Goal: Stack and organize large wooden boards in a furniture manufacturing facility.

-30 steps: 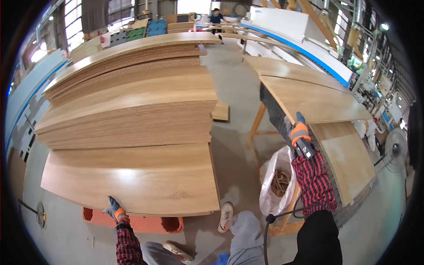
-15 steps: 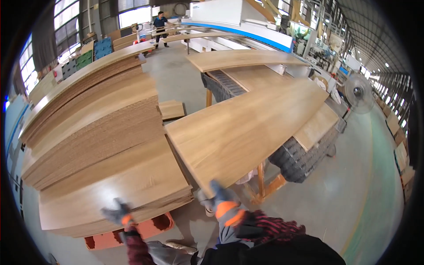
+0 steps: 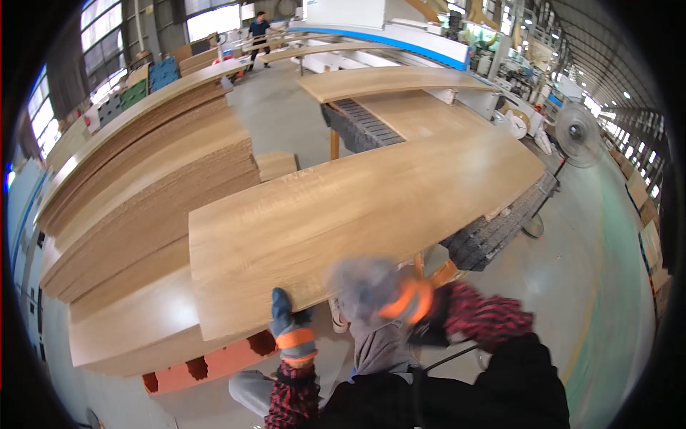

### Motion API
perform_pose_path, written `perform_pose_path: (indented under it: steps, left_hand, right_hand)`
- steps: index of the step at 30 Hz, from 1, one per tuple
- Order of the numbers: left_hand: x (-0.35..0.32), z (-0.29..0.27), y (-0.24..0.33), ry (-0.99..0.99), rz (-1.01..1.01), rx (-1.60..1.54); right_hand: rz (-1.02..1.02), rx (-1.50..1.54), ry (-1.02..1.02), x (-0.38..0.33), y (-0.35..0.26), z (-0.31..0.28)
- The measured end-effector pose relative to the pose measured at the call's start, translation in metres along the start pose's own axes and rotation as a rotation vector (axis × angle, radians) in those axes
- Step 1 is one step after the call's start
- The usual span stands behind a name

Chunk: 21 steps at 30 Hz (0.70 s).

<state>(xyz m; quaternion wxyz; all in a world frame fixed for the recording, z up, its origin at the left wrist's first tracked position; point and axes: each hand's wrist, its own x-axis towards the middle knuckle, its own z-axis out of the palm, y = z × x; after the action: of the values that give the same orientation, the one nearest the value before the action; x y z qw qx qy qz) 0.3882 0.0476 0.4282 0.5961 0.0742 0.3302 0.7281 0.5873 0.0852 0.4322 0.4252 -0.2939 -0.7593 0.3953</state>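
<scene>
A long wood-grain board (image 3: 357, 207) lies slantwise before me, its left end over the lower stack of boards and its far right end over the black-covered support. My left hand (image 3: 291, 322), in a grey glove with an orange band, is closed on the near edge, thumb on top and fingers hidden underneath. My right hand (image 3: 379, 289), gloved alike, is at the same edge further right. Motion smears its fingers, so whether it grips the board cannot be seen.
Tall stacks of boards (image 3: 157, 179) stand at left, the nearest on a red-orange pallet (image 3: 214, 368). Behind the held board, another curved-looking board (image 3: 393, 84) lies across a black ribbed support (image 3: 357, 125). A fan (image 3: 575, 132) stands at right. A person (image 3: 259, 39) is in the far background.
The board has shifted left over the stack. My left hand has gone from above the stack to the board's near edge. My right hand has left its corner and moved right.
</scene>
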Motion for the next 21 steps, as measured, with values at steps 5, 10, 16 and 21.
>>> perform_pose_path:
  steps: [5, 10, 16, 21]
  left_hand:
    - [0.027, -0.079, 0.064, -0.027, 0.093, -0.087]
    - [0.089, -0.253, 0.119, 0.263, 0.275, 0.008]
    - [0.048, -0.285, 0.168, 0.204, 0.188, -0.487]
    - [-0.006, -0.201, 0.070, -0.038, 0.019, -0.451]
  right_hand:
    - [0.163, -1.287, 0.430, -0.022, -0.025, -0.240]
    - [0.858, -1.659, 0.377, -0.151, 0.024, -0.422]
    - [0.998, -1.290, 0.597, -0.202, 0.007, -0.464]
    - [1.325, -1.394, 0.375, -0.230, 0.054, -0.495]
